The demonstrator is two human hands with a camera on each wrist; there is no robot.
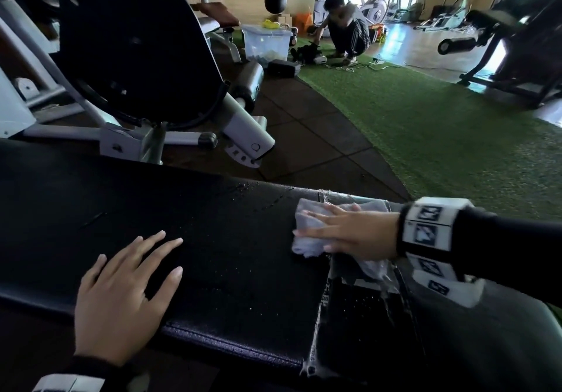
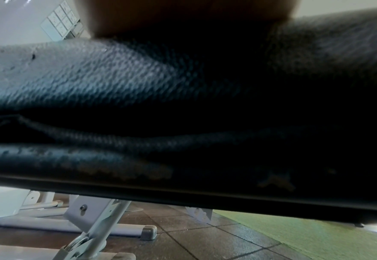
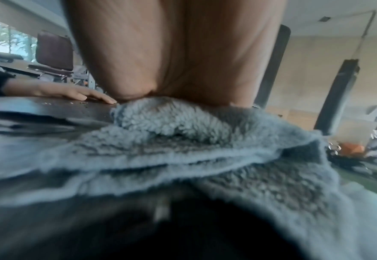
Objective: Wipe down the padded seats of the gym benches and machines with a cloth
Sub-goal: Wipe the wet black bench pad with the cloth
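lower left of the head view: left hand (image 1: 121, 297), palm down with its fingers straight and spread, resting flat on the black padded seat (image 1: 213, 254) and gripping nothing; judged to steady the body and the pad while the other arm works. the left wrist view shows only the pad's grained vinyl and side seam at close range, with white frame legs below. lower right of the head view: right hand (image 1: 352, 233), fingers extended and lying flat on a pale grey cloth (image 1: 310, 233), pressing it onto the pad rather than clutching it; a flat palm spreads pressure over a wide patch of fabric. the right wrist view confirms the fleecy cloth (image 3: 183, 140) bunched under the palm, part of it trailing toward the camera. the cloth sits at the right end of the long pad, just beside a worn seam (image 1: 322, 285) where the vinyl shows pale, cracked edges. fine droplets (image 1: 243, 188) scatter over the pad centre and far edge, so most of this surface is judged still to be wiped. middle distance, upper left: a white-framed machine (image 1: 127, 57) with a large black pad, on dark floor tiles. centre and right: green turf (image 1: 425, 124). far, upper centre: a crouching person (image 1: 343, 29) beside a clear plastic tub (image 1: 267, 43), with cardio machines at the windows.
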